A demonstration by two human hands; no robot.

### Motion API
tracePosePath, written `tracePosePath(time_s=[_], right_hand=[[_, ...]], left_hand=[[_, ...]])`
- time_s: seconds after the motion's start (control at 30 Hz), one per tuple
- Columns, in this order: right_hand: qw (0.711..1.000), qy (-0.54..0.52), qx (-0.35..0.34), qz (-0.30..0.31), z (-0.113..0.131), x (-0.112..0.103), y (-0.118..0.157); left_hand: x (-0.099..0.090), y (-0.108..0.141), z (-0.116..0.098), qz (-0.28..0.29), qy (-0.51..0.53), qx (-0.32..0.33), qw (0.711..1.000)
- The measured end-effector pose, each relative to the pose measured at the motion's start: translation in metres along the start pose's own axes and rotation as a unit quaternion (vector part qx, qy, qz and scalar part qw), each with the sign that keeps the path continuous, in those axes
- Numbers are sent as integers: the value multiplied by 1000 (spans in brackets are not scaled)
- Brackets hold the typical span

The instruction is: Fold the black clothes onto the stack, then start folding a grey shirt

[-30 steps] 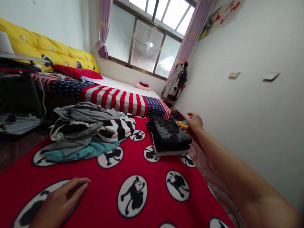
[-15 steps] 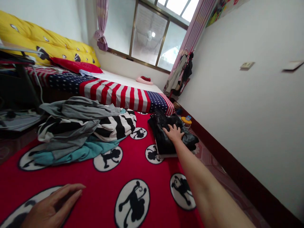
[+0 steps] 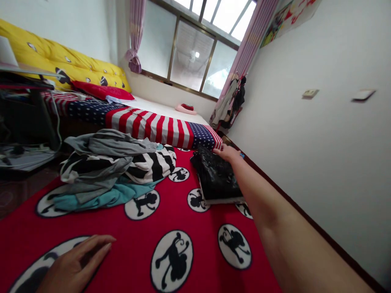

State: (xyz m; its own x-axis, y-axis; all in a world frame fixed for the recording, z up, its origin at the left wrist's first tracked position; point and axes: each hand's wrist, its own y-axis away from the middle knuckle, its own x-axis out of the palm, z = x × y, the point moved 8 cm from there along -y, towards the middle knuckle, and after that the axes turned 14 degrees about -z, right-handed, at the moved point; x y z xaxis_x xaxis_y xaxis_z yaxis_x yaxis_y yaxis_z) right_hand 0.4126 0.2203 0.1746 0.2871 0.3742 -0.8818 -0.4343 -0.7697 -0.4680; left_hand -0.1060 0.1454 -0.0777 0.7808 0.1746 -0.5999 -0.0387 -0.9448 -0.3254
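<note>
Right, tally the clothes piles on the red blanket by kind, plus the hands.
Loose heap of clothes: 1
Folded stack with black top: 1
Hands: 2, the left hand flat on the red blanket, the right hand on the stack's far edge
Total: 4

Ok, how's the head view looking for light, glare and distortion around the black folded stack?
Head view: daylight from the window blows out the upper panes; the black folded stack shows shiny highlights but stays readable; wide-angle distortion bends the walls and stretches the right hand and forearm; the left hand at the bottom edge is cropped; no heavy blur.
</note>
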Motion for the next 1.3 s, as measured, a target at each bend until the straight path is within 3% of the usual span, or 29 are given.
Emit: tracePosePath(time_s=[0.1, 0.23, 0.33, 0.53, 0.67, 0.8, 0.9, 0.97, 1.03, 1.13, 1.3], right_hand=[[1000, -10, 16, -21, 1, 17, 15], [997, -24, 52, 49, -3, 76, 57], [996, -32, 54, 65, -6, 93, 62], [994, -60, 64, 65, 0, 76, 57], [991, -117, 56, 39, 29, 52, 84], [981, -193, 32, -13, 75, 33, 160], [967, -253, 14, -32, 105, 37, 234], [928, -371, 27, -34, 117, 43, 272], [891, -449, 51, -37, 120, 47, 293], [868, -489, 70, -43, 114, 48, 299], [850, -524, 43, -35, 110, 46, 295]], left_hand=[[-2, 1, -5, 2, 4, -6, 1000], [-3, 0, -13, 3, 9, -11, 1000], [-5, -2, -19, 4, 15, -15, 1000], [-10, -6, -31, -2, 29, -16, 999], [-9, -8, -36, -1, 41, 4, 999], [-5, -10, -35, 2, 46, 23, 999], [-6, -10, -36, 1, 40, 34, 999], [-8, -10, -38, 1, 31, 40, 999], [-11, -10, -41, 0, 23, 47, 999], [-15, -9, -47, -1, 13, 50, 999], [-20, -9, -55, 5, 7, 39, 999]])
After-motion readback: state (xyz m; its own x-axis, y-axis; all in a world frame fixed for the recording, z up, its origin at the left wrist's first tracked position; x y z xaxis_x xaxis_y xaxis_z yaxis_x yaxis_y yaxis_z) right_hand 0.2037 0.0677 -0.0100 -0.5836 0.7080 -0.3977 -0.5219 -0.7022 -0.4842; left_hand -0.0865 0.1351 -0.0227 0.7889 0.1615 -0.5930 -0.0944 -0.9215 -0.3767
